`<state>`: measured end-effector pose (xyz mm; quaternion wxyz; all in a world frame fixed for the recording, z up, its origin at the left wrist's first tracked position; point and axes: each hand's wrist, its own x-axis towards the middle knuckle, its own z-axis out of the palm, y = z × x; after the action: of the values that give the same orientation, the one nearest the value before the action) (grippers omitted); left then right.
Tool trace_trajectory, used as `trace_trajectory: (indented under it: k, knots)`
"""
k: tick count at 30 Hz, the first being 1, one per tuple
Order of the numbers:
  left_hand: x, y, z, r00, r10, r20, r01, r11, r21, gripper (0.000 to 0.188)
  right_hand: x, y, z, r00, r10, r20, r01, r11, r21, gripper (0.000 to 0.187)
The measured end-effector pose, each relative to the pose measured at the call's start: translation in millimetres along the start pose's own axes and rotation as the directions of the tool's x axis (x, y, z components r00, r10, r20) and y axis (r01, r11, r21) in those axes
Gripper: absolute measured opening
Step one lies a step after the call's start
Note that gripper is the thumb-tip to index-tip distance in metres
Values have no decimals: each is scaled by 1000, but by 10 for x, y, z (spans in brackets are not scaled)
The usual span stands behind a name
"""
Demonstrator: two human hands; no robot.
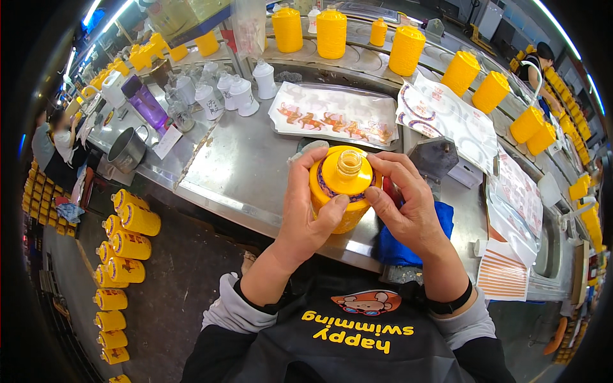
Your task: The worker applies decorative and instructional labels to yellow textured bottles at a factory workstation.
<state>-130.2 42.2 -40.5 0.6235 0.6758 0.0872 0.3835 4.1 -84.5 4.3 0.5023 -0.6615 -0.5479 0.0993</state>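
Steel counter (255, 166) spreads below me, with printed decal sheets in a tray (335, 116). Above its edge I hold a glossy yellow ceramic bottle (341, 191), my left hand (306, 204) and right hand (408, 204) both closed around it.

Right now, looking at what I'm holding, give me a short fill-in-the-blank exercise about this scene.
1. Both hands, the left hand and the right hand, hold one ____ bottle with an open neck.
2. Under the right hand lies a folded ____ cloth.
3. The small white bottles stand on the far ____ part of the metal table.
4. The sheet of orange decals lies in a shallow metal ____.

Missing words: yellow; blue; left; tray
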Motion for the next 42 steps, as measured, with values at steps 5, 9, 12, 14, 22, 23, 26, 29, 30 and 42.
trace_trajectory:
  k: [5,9,12,14,22,23,26,29,30,42]
  knots:
    - [-38,32,60,996,58,-62,-63,993,-100,59,-5,-1,4,1000,1,-1,-1,1000,-1,34]
    - [-305,-187,-91,915,398,-69,-322,822,470,48,-17,18,0,1000,-23,-4,23,1000,-12,34]
    - [-331,-144,-74,788,611,74,-447,485,752,31,-8,-10,2,1000,-10,5,10,1000,-26,34]
    - [-329,-141,-59,732,667,135,-486,374,790,21,-13,14,-8,1000,-19,7,19,1000,-23,35]
    - [-298,-43,117,699,700,149,-502,331,799,14,-28,42,24,999,-33,-3,32,999,-19,34]
    - [-287,-33,148,691,698,189,-527,307,792,11,-24,36,23,999,-36,-8,36,999,-11,34]
    - [-267,-6,259,717,676,171,-517,351,781,13,-29,39,14,999,-50,-5,50,999,-20,34]
    - [-325,-56,153,745,659,108,-513,461,724,16,-33,46,8,999,-36,-4,36,999,-26,34]
    - [-362,-74,89,761,646,53,-503,537,677,18,-47,45,19,1000,-9,-1,9,1000,-11,34]
    - [-315,-96,59,696,681,226,-557,314,769,22,-36,45,48,998,-56,-35,56,998,-12,34]
